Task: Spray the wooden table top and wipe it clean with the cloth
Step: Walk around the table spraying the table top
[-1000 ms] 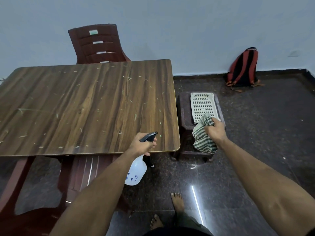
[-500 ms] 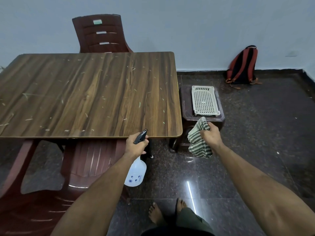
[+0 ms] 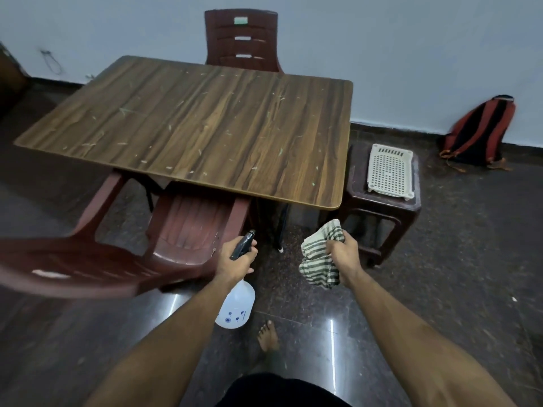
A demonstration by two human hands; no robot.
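The wooden table top (image 3: 205,127) fills the middle of the view, dotted with small pale scraps. My left hand (image 3: 235,258) grips the black trigger head of a white spray bottle (image 3: 236,306), which hangs below the fist, in front of the table's near right corner and lower than the top. My right hand (image 3: 342,254) is closed on a green-and-white striped cloth (image 3: 318,259), bunched and dangling, also short of the table edge. Neither hand touches the table.
A dark red plastic chair (image 3: 182,230) stands tucked under the near edge, its backrest at my left. Another chair (image 3: 242,39) is at the far side. Right of the table a stool (image 3: 382,210) bears a white perforated tray (image 3: 390,171). A backpack (image 3: 482,130) leans on the wall.
My view has backed away and swung left, so the table sits farther ahead. Both hands have drawn back from the table edge; the right hand carried the cloth away from the stool.
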